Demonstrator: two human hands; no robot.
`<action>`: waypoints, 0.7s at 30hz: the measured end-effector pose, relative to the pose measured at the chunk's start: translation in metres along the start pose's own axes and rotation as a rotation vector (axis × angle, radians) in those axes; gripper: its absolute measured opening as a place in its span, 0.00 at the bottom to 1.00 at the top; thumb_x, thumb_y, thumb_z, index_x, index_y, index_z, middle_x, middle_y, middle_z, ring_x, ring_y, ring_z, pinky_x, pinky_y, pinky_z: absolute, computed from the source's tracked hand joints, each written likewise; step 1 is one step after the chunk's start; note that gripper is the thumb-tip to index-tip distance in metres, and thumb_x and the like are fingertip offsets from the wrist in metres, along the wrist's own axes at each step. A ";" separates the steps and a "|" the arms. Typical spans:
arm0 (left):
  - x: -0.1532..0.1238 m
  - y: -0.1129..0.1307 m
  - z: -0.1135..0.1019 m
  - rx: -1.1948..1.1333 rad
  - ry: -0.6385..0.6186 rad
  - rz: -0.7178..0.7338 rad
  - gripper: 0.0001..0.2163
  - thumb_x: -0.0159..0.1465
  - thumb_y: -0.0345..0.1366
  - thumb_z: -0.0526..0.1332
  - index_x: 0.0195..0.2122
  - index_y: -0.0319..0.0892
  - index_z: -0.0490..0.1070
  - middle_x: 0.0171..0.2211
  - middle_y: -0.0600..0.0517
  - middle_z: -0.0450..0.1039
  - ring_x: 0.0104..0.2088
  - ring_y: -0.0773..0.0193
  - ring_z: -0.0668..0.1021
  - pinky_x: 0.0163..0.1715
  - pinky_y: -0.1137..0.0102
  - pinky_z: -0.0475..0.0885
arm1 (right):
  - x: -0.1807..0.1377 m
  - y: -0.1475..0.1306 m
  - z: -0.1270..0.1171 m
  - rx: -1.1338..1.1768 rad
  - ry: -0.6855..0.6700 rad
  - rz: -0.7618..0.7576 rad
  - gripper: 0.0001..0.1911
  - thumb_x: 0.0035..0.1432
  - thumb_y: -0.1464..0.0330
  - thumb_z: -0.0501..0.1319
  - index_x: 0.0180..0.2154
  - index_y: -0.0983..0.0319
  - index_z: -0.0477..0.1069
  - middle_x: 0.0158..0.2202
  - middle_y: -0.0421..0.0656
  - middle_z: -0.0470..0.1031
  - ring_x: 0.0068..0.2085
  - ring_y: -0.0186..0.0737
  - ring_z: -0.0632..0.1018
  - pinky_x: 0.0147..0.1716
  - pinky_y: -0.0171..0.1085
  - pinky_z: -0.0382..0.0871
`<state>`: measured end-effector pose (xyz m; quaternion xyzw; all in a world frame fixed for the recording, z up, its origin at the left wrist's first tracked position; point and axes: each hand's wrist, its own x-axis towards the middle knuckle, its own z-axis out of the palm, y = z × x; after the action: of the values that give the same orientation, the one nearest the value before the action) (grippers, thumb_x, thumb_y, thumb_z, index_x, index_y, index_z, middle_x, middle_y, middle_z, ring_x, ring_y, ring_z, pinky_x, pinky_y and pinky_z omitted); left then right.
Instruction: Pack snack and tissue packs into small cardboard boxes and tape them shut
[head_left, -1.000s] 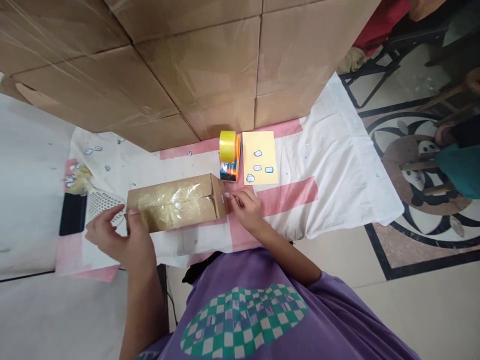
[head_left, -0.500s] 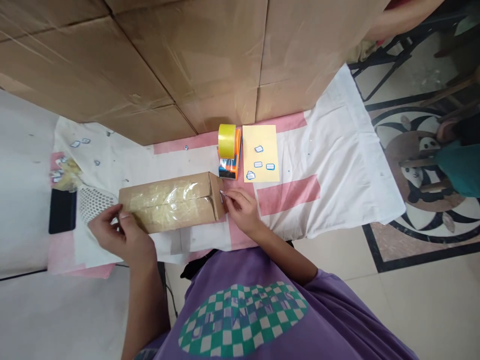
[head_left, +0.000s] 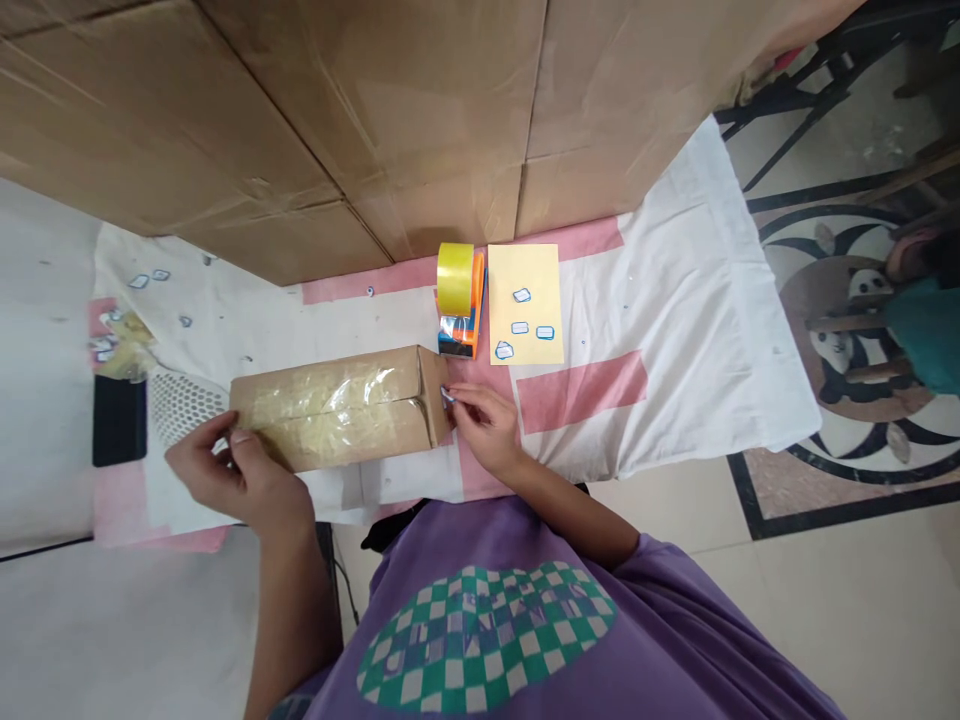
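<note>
A taped cardboard box (head_left: pixel 330 410) lies lengthwise on the cloth in front of me. My left hand (head_left: pixel 240 475) grips its left end, thumb on the top near the edge and fingers at the end face. At the opposite end, my right hand (head_left: pixel 486 425) pinches a small white sticker with a blue border (head_left: pixel 448 394) against or very close to the box's end face. A yellow sheet (head_left: pixel 525 270) bearing several similar stickers lies beyond my right hand. Beside that sheet stands an orange and blue tape dispenser (head_left: pixel 478 290) with a yellow tape roll (head_left: pixel 455 280).
Large cardboard boxes (head_left: pixel 420 110) form a wall along the far side. To the left are a black phone (head_left: pixel 120 425), a white perforated mesh object (head_left: pixel 184 400) and loose paper scraps (head_left: pixel 139 281) on the cloth. Another person's teal clothing (head_left: pixel 926 335) shows at the right.
The camera view has shifted slightly. Both hands keep nearly the same places at the box's ends, and the sticker at the right end shows a little more clearly.
</note>
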<state>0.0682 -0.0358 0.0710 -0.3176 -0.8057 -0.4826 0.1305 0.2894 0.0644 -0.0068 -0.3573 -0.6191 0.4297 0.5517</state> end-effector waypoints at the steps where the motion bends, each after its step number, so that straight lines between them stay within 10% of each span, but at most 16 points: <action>1: 0.000 -0.001 0.000 -0.002 0.003 0.002 0.13 0.61 0.29 0.60 0.46 0.36 0.76 0.44 0.47 0.72 0.47 0.58 0.76 0.51 0.61 0.70 | 0.000 0.000 0.000 -0.007 0.011 0.008 0.09 0.66 0.72 0.63 0.42 0.56 0.82 0.42 0.44 0.87 0.44 0.40 0.87 0.45 0.40 0.85; 21: -0.001 0.002 0.003 0.053 0.006 -0.016 0.10 0.60 0.32 0.57 0.42 0.40 0.70 0.43 0.47 0.71 0.49 0.55 0.76 0.53 0.57 0.71 | -0.005 -0.003 -0.002 -0.064 -0.066 0.025 0.09 0.67 0.73 0.62 0.40 0.58 0.82 0.43 0.46 0.87 0.45 0.39 0.87 0.45 0.38 0.85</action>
<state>0.0700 -0.0325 0.0701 -0.3060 -0.8203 -0.4633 0.1373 0.2919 0.0588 -0.0063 -0.3683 -0.6458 0.4282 0.5138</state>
